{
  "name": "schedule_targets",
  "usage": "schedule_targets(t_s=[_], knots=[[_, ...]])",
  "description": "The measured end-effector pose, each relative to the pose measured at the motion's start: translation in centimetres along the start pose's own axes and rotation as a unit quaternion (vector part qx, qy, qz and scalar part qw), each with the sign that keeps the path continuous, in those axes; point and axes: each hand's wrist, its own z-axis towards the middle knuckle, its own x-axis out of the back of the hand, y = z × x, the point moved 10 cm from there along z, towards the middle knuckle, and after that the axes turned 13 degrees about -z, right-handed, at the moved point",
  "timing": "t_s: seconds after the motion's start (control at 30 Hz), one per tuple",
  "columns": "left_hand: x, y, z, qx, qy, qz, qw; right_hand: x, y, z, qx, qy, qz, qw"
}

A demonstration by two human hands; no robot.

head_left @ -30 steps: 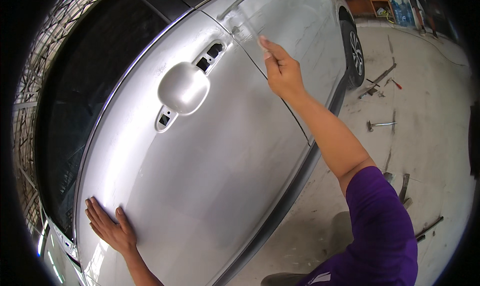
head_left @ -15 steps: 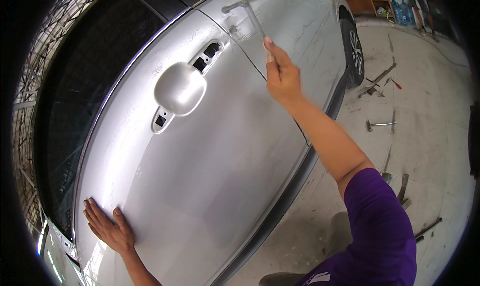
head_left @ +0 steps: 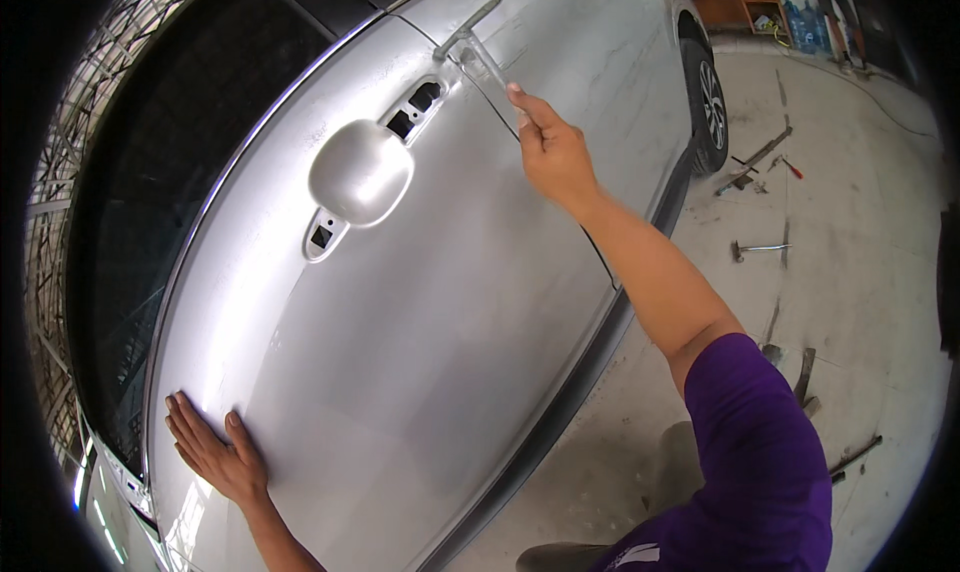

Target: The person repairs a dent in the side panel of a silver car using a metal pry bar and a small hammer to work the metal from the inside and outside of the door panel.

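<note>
My right hand [head_left: 553,152] is wrapped round the handle of a metal hammer [head_left: 468,34], its long narrow head up at the rear edge of a silver car door [head_left: 400,342], by the seam with the panel behind. Whether the head touches the metal I cannot tell. Lower left, my left hand [head_left: 218,454] lies flat on the door below the window, fingers stretched out. Between the hands is the rounded door handle recess [head_left: 362,175], with no pull on it and dark cut-outs at both ends.
Right of the car, a second hammer [head_left: 760,247], a red-handled tool [head_left: 793,169] and several dark bars lie on the pale floor [head_left: 870,302]. A rear wheel [head_left: 705,107] stands near a wooden cabinet [head_left: 735,2] and blue water bottles [head_left: 806,24]. Someone's legs show beyond.
My right hand has shifted slightly left and up with the hammer, whose head has swung down toward the door's rear edge. My left hand stays flat in nearly the same place.
</note>
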Motion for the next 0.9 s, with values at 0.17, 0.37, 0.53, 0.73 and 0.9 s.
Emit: schedule_targets(t_s=[0.17, 0.37, 0.53, 0.73, 0.9], knots=[[-0.2, -0.1, 0.0, 0.006, 0.001, 0.002, 1.000, 0.6, -0.3, 0.5, 0.027, 0.013, -0.013, 0.999], [-0.2, -0.3, -0.1, 0.002, 0.007, -0.005, 1.000, 0.3, -0.7, 1.0, -0.012, -0.022, 0.001, 1.000], [-0.3, -0.3, -0.2, 0.004, 0.003, 0.001, 1.000, 1.2, -1.0, 1.6, 0.018, 0.016, 0.007, 1.000], [-0.3, -0.2, -0.1, 0.003, 0.000, 0.002, 1.000, 1.1, -1.7, 2.7, 0.014, -0.017, -0.005, 1.000], [-0.1, -0.1, -0.1, 0.000, 0.001, -0.004, 1.000, -0.1, -0.7, 2.6, -0.005, -0.031, -0.031, 0.999]])
